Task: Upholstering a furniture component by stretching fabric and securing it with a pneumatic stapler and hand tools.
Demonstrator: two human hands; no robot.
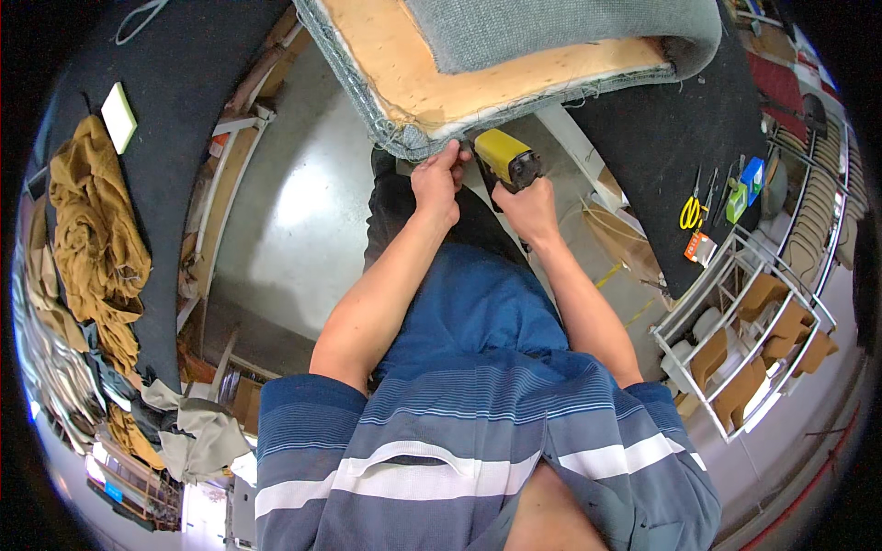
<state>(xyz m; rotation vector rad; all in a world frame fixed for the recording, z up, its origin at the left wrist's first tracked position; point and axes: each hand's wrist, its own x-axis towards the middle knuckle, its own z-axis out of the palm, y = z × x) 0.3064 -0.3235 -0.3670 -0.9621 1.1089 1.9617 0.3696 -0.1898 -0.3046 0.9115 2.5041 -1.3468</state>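
Two dark-topped tables, grey floor [303, 248] seen between.
Left table [188, 119]: rumpled brown cloth [96, 220] heaped along the outer side; pale rectangular pad [118, 118] laid just beside it; light cord [138, 20] looped near the far end. Right table [657, 138]: overlapped by a padded board [514, 87], though whether its weight is borne there cannot be told. Yellow-handled scissors [694, 200], orange-and-white packet [699, 248], green box [737, 202] and blue box [753, 176] grouped near the outer edge.
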